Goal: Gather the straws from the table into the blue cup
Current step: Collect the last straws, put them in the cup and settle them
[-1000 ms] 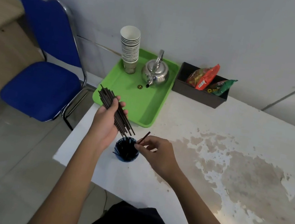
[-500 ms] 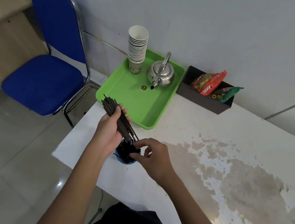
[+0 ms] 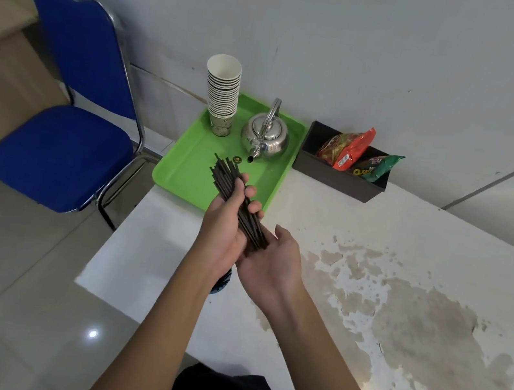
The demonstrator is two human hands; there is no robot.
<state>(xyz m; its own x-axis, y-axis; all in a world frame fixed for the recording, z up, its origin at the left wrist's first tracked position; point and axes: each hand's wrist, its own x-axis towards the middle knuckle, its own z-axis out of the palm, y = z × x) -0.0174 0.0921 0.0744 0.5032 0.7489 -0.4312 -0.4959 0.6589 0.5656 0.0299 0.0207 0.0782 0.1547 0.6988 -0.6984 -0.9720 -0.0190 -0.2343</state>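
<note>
Straws point(image 3: 240, 207), dark bundle — the left hand point(image 3: 225, 233) is gripping them mid-length, tilted, lower ends resting against the open, cupped palm of the right hand point(image 3: 271, 265), apparently to square the ends. Blue cup point(image 3: 220, 285) is sitting just beneath both hands, mostly hidden, likely placed for a straight drop — green tray point(image 3: 184, 175) lying beyond the cup

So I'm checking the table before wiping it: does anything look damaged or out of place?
Yes: the white table top has large brownish patches across its right side, like peeled or stained coating. A small dark round thing lies loose on the green plastic tray.
</note>
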